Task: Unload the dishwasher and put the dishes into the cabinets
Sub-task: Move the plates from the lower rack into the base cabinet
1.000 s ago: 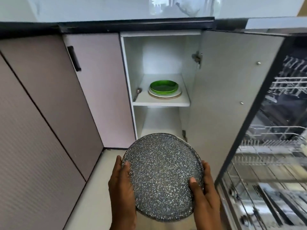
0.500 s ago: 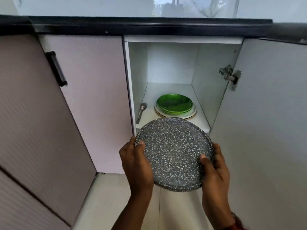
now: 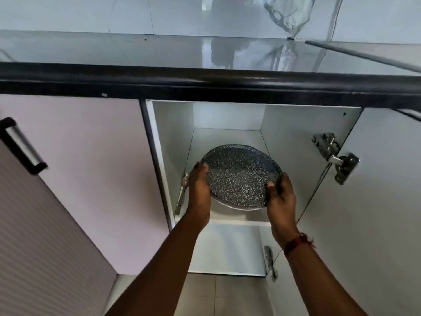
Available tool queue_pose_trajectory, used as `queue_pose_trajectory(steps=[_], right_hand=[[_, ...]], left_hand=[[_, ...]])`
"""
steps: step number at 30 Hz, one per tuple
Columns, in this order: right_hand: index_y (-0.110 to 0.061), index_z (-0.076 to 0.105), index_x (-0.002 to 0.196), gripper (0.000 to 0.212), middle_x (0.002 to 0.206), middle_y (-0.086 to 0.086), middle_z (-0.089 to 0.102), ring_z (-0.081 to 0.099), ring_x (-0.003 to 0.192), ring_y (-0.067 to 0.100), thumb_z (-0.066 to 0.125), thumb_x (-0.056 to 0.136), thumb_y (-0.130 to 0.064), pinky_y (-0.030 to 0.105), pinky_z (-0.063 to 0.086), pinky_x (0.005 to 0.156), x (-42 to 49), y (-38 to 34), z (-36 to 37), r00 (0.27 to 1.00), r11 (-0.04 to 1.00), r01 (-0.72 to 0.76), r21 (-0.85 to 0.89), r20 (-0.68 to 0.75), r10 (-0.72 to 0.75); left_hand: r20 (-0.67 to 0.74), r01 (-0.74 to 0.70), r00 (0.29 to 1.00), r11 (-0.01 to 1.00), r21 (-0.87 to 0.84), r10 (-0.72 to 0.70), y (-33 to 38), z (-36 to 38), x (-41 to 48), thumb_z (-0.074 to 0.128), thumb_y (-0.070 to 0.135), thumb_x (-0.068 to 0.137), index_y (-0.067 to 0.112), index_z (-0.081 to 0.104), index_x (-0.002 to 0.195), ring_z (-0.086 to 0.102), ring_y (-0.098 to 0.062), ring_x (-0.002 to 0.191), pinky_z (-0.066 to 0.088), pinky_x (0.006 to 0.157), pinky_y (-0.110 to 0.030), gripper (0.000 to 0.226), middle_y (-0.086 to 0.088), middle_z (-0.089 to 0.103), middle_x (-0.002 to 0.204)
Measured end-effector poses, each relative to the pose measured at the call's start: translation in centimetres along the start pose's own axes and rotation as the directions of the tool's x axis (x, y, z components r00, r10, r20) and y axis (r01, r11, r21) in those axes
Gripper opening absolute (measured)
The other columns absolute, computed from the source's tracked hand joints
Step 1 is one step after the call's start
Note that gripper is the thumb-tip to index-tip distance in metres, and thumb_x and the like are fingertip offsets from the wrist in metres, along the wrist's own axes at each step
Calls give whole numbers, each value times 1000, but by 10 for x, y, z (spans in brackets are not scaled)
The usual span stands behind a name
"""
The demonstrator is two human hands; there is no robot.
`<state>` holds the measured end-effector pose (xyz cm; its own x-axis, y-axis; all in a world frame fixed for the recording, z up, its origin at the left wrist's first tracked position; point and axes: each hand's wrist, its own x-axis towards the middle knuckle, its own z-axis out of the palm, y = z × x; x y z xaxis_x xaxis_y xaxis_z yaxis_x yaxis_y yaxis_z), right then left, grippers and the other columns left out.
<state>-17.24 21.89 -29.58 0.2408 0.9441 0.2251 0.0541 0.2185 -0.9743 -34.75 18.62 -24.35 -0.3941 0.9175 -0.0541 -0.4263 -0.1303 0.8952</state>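
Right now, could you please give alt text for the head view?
A person's left hand and right hand grip a round, dark grey speckled plate by its edges over the upper shelf of an open white cabinet below a black countertop. A metal spoon lies at the shelf's left.
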Motion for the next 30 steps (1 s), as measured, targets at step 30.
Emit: queue_pose_trajectory(steps=[30], right_hand=[[-6, 34, 147, 49, 150, 9, 37, 32, 139, 20, 46, 101, -20, 29, 25, 113, 31, 15, 16, 998, 957, 63, -285, 24, -59]], left_hand=[[42, -52, 998, 876, 480, 36, -36, -24, 40, 41, 18, 103, 16, 27, 150, 14, -10, 147, 14, 117, -23, 50, -1, 16, 161]])
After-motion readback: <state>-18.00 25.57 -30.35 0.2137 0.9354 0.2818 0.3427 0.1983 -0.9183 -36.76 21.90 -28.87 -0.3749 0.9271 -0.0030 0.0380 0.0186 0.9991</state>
